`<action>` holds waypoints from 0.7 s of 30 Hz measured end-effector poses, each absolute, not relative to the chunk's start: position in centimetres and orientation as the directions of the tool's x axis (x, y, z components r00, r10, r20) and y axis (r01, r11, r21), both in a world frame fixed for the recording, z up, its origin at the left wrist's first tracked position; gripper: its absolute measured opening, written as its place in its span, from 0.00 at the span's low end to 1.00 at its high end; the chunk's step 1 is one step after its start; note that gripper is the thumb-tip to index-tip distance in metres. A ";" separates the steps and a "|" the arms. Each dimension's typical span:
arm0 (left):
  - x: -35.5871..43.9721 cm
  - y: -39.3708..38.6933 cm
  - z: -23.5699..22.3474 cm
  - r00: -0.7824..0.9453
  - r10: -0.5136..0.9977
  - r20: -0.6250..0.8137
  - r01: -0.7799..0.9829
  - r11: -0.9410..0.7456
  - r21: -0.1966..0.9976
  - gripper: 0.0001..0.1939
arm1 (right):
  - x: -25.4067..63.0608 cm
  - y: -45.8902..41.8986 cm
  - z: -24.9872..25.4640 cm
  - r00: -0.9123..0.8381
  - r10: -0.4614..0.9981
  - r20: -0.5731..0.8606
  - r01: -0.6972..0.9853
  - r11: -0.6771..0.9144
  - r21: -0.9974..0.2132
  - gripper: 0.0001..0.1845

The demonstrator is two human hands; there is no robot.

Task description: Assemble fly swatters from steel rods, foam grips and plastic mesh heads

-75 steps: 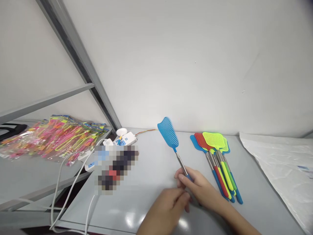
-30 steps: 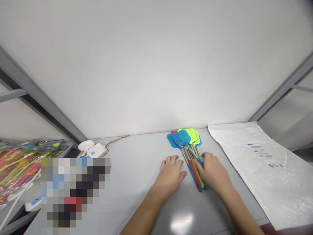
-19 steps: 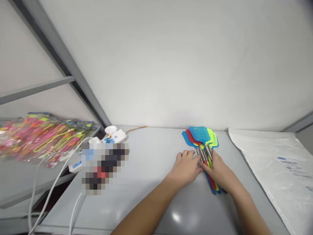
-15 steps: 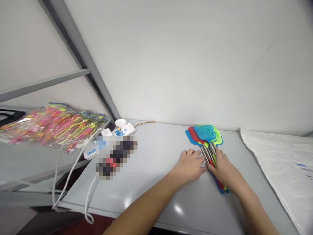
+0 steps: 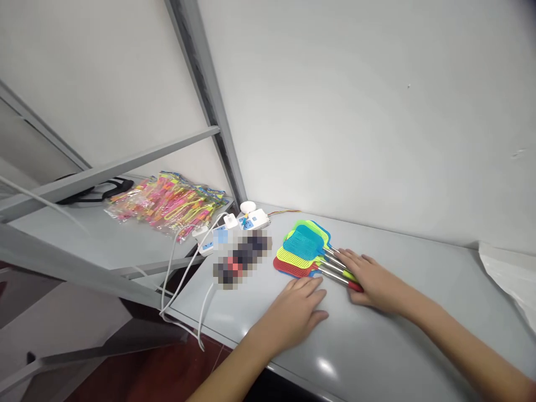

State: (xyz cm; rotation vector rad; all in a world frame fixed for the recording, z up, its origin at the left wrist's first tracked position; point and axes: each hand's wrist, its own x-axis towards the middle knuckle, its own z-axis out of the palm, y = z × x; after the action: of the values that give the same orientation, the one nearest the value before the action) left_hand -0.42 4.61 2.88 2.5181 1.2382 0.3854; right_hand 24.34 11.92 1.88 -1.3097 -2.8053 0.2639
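Several fly swatters (image 5: 304, 243) lie fanned in a pile on the grey shelf top, with blue, yellow-green and red mesh heads to the left. Their metal shafts run rightward to coloured grips, mostly hidden by my right hand (image 5: 372, 282), which is wrapped over them from above. Just below the red swatter head (image 5: 291, 267), my left hand (image 5: 295, 312) rests palm down with its fingers stretched out and holds nothing. Its fingertips are close to the lowest head; whether they touch it I cannot tell.
White power strips (image 5: 253, 221) with plugs and a white cable (image 5: 201, 312) lie to the left, beside a pixelated dark object (image 5: 243, 259). Behind a metal upright (image 5: 218, 111), packaged colourful items (image 5: 167, 204) lie on another shelf. A white plastic sheet (image 5: 506, 273) is at right.
The swatter pile has turned from pointing away to lying sideways, heads left, and fanned out more. My left hand has moved off the shafts, and the view has shifted left.
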 end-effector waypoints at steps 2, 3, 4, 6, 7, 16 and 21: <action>-0.4 4.9 2.6 0.567 0.817 0.105 0.731 -0.559 0.391 0.22 | 23.8 14.1 2.4 -0.679 0.733 -0.035 0.733 0.675 -0.086 0.45; -0.3 5.2 2.3 0.558 0.823 0.104 0.738 -0.549 0.392 0.23 | 23.5 15.0 2.7 -0.679 0.734 -0.026 0.734 0.678 -0.033 0.45; -0.1 5.4 2.1 0.550 0.829 0.100 0.744 -0.540 0.393 0.24 | 23.3 15.6 2.9 -0.669 0.743 -0.009 0.743 0.669 0.022 0.43; 0.2 5.7 1.6 0.539 0.838 0.085 0.755 -0.526 0.392 0.27 | 22.9 15.8 3.2 -0.628 0.776 0.055 0.776 0.620 0.115 0.40; 0.3 5.6 1.4 0.531 0.844 0.076 0.764 -0.516 0.388 0.28 | 22.8 15.2 3.2 -0.601 0.793 0.099 0.798 0.586 0.141 0.37; -1.7 2.7 0.6 0.525 0.851 0.001 0.806 -0.498 0.321 0.41 | 23.5 1.2 -4.1 -0.261 0.922 0.286 0.963 0.268 0.014 0.45; -1.2 2.9 0.4 0.501 0.865 0.020 0.828 -0.486 0.279 0.36 | 23.2 0.1 -4.2 -0.142 0.979 0.145 0.989 0.148 -0.028 0.42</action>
State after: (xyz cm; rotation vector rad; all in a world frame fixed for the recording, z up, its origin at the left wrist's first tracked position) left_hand -1.22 2.91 0.38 2.5121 1.4432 0.2313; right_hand 23.24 0.11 -4.23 -1.9676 -2.2793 -0.1106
